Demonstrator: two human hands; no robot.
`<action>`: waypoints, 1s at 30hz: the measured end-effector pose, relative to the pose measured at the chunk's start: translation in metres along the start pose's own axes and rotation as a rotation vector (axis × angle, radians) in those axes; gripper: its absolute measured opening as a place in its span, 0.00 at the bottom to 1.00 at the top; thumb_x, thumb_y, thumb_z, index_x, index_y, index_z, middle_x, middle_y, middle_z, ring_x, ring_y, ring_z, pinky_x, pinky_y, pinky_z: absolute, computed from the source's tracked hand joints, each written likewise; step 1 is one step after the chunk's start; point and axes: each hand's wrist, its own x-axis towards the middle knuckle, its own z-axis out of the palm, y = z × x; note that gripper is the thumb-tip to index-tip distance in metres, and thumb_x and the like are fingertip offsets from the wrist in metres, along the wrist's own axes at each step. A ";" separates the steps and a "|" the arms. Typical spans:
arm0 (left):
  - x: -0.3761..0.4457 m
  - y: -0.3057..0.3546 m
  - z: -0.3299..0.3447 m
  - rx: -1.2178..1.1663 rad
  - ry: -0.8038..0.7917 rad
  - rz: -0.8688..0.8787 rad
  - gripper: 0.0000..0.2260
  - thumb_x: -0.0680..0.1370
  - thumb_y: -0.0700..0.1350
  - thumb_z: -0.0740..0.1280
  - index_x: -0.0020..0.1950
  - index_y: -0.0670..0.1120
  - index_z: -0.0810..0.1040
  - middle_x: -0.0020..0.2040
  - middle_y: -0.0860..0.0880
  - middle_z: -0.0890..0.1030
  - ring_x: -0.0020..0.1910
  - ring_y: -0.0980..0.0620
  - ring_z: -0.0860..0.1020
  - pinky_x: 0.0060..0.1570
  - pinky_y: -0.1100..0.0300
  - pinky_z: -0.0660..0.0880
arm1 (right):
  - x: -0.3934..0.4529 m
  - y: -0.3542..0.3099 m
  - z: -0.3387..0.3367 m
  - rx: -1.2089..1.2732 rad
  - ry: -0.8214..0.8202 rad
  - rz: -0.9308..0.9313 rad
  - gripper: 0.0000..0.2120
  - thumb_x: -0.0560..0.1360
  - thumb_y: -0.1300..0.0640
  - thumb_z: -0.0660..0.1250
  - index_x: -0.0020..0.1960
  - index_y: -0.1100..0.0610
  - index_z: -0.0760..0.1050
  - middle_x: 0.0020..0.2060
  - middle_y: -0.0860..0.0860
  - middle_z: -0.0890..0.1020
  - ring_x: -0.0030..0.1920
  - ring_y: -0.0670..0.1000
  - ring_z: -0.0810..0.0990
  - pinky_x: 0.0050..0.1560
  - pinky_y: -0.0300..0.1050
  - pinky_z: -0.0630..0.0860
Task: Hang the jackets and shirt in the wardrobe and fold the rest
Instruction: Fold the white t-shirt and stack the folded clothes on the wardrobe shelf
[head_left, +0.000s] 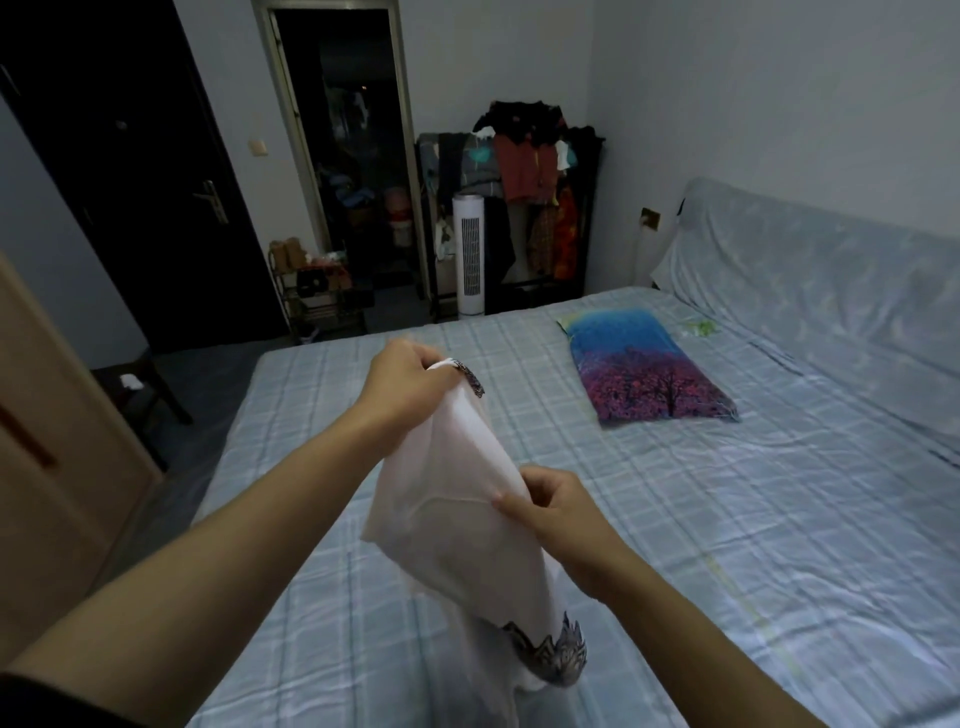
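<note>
Left hand (410, 382) and right hand (550, 506) both grip a white garment (457, 519) above the bed (727, 519). No writing is legible. A pillow (649, 374) lies well apart.

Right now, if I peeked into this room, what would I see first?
First you would see two hands holding up a white garment with dark patterned trim over the bed; the left hand grips its top and the right hand pinches its edge. Next, the bright blue and pink tree-print pillow lying on the bed, and the crowded clothes rack by the far wall.
</note>
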 end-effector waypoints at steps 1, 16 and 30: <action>0.001 -0.005 -0.001 0.017 0.014 -0.007 0.10 0.74 0.44 0.68 0.36 0.44 0.85 0.36 0.39 0.83 0.32 0.48 0.79 0.33 0.56 0.75 | 0.000 0.000 -0.001 0.005 -0.004 0.007 0.09 0.76 0.57 0.72 0.48 0.63 0.81 0.42 0.61 0.84 0.42 0.53 0.81 0.43 0.49 0.76; -0.057 -0.027 0.001 0.143 -0.194 0.354 0.10 0.73 0.58 0.72 0.52 0.58 0.80 0.49 0.61 0.80 0.50 0.61 0.78 0.45 0.65 0.77 | 0.015 -0.050 0.014 0.129 0.185 -0.077 0.04 0.76 0.60 0.71 0.47 0.58 0.84 0.42 0.57 0.86 0.45 0.55 0.85 0.46 0.49 0.81; -0.068 -0.025 0.023 0.347 0.062 0.756 0.03 0.79 0.40 0.67 0.46 0.45 0.77 0.44 0.51 0.77 0.43 0.53 0.76 0.41 0.52 0.75 | 0.008 -0.053 0.013 0.050 0.005 -0.121 0.23 0.74 0.75 0.56 0.56 0.59 0.83 0.53 0.56 0.85 0.58 0.54 0.82 0.58 0.50 0.79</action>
